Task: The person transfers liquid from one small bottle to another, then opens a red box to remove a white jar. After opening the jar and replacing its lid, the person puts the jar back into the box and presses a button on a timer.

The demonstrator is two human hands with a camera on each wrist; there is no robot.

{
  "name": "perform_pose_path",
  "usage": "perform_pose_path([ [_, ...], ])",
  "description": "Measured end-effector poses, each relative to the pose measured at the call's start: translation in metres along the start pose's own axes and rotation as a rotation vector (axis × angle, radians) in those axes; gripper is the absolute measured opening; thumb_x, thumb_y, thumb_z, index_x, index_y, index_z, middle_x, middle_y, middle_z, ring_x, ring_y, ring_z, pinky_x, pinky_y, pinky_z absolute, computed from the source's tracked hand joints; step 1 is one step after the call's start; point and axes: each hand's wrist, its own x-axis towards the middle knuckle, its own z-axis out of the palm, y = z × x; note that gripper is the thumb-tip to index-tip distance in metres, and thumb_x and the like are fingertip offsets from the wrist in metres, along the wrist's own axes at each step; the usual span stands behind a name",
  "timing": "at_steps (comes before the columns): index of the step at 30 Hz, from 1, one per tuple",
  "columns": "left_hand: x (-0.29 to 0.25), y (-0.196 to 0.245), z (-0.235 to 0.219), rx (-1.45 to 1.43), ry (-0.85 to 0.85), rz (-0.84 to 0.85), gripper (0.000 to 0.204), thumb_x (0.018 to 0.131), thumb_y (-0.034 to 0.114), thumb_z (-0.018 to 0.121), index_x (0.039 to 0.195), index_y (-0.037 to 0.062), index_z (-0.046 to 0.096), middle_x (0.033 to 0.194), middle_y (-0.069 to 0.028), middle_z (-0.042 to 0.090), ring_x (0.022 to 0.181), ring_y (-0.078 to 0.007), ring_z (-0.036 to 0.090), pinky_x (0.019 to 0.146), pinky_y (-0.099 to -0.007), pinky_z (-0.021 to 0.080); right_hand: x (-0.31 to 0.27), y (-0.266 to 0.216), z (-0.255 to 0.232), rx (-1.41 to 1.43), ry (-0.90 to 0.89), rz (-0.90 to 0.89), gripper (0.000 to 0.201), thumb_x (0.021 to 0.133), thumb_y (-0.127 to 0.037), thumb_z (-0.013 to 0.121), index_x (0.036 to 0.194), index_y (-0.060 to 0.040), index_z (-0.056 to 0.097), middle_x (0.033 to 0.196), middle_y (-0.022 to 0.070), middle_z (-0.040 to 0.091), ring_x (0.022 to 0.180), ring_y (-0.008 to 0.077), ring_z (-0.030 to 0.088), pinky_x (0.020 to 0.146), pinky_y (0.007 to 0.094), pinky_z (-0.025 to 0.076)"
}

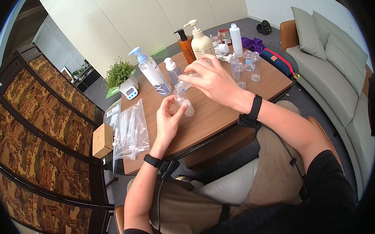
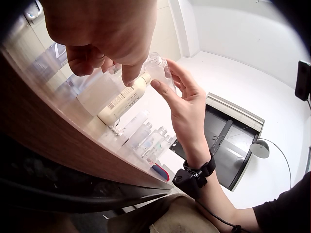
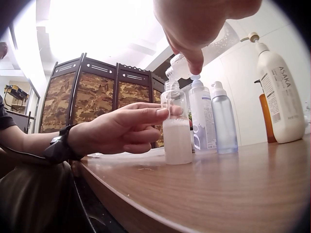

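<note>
A clear bottle (image 3: 177, 141) stands upright on the table, more than half filled with whitish liquid. My left hand (image 1: 169, 117) grips its upper part between thumb and fingers, as the right wrist view also shows (image 3: 127, 127). Above it, my right hand (image 1: 215, 82) holds a second clear bottle (image 3: 218, 46) tilted, its neck (image 3: 171, 73) at the mouth of the standing one. Whether the two necks touch I cannot tell. Droplets cling inside the tilted bottle. In the left wrist view, thumb and fingers of the right hand (image 2: 187, 109) pinch that bottle (image 2: 160, 73).
Behind the hands stand a blue-topped pump bottle (image 1: 153, 76), a small pump bottle (image 1: 172, 70), a cream pump bottle (image 1: 201, 43) and an amber one (image 1: 187, 49). Several small clear bottles (image 1: 240, 74) are at the right. Plastic bags (image 1: 131, 132), a wooden box (image 1: 102, 140) and a potted plant (image 1: 121, 74) are left.
</note>
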Motion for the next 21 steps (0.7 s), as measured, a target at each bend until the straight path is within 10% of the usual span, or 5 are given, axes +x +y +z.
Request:
perform_pose_path([
  [12,-0.0002,-0.0001,0.0010,-0.013,0.003,0.002,0.049,0.099,0.010,0.086,0.139,-0.0061,0.063,0.131,-0.0132,0.075,0.095,-0.0075,0.073,0.070,-0.0220,0.059,0.0003,-0.0006,-0.0001,-0.016,-0.003,-0.002,0.037,0.092,-0.004,0.073,0.127,-0.0142,0.080,0.122,0.0048,0.070,0.126,0.0268,0.063,0.121,0.0489,0.041],
  [14,0.0009,-0.0039,0.0016,0.007,0.009,0.048,0.053,0.100,0.018,0.086,0.141,-0.0047,0.061,0.129,-0.0083,0.077,0.058,-0.0001,0.056,0.042,-0.0207,0.038,0.0004,-0.0010,-0.0004,-0.015,-0.005,-0.003,0.037,0.091,-0.004,0.073,0.127,-0.0143,0.080,0.122,0.0048,0.070,0.126,0.0265,0.063,0.121,0.0492,0.041],
  [21,0.0007,-0.0052,0.0021,-0.005,0.017,0.047,0.053,0.099,0.018,0.087,0.141,-0.0041,0.061,0.129,-0.0080,0.077,0.058,0.0002,0.055,0.042,-0.0208,0.037,0.0006,-0.0013,-0.0002,-0.020,0.003,-0.013,0.038,0.091,-0.003,0.072,0.127,-0.0141,0.079,0.122,0.0051,0.070,0.126,0.0248,0.064,0.123,0.0524,0.039],
])
